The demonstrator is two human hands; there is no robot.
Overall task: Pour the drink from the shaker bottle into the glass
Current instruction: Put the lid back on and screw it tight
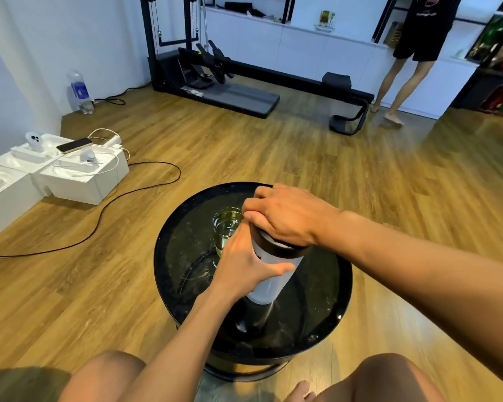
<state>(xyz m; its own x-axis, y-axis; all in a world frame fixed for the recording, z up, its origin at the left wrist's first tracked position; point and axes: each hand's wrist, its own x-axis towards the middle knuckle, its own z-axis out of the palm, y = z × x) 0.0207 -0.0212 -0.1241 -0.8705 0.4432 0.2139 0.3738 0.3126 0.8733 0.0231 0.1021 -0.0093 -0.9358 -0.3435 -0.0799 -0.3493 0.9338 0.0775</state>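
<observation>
A white shaker bottle (270, 278) with a black lid (279, 247) stands upright on a round black table (180, 248). My left hand (244, 261) wraps around the bottle's body. My right hand (285, 214) lies over the lid and grips it from above. Just behind the bottle stands a clear glass (225, 224), partly hidden by both hands. It looks to hold some pale liquid.
White boxes (79, 177) with a phone and cables sit on the wooden floor to the left, and a black cable (145, 187) trails toward the table. An exercise machine (244, 79) and a standing person (413, 53) are at the far wall. My knees show at the bottom.
</observation>
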